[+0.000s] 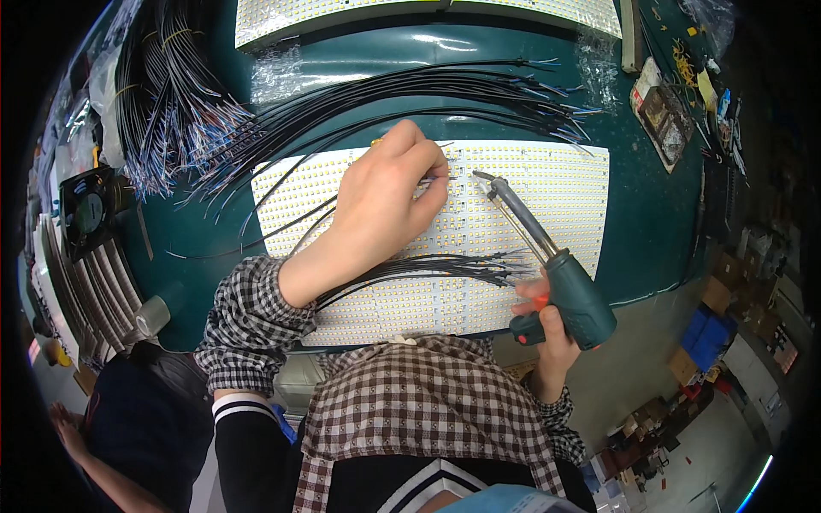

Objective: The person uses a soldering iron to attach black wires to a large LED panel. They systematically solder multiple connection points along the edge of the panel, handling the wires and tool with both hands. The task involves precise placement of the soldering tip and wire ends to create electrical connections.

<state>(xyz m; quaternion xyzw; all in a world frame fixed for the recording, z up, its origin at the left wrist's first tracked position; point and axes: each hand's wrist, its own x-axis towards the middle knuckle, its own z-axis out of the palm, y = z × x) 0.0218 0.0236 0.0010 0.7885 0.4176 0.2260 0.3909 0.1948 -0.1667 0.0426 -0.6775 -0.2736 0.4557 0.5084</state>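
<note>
An LED panel, white with rows of small yellowish chips, lies before me on the green table. Over its middle, my left hand has thumb and fingers pinched on the end of a thin black cable, which trails off to the left. My right hand grips the handle of a dark green soldering gun. Its metal tip points up and left, just right of my left fingertips; I cannot tell whether it touches the panel. A small bundle of black cables lies across the panel's near half.
Behind the panel runs a long bundle of black cables. Thicker wire bundles lie at far left, above a black fan. More panels stand at the back. A grimy box sits far right. Another person's arm shows lower left.
</note>
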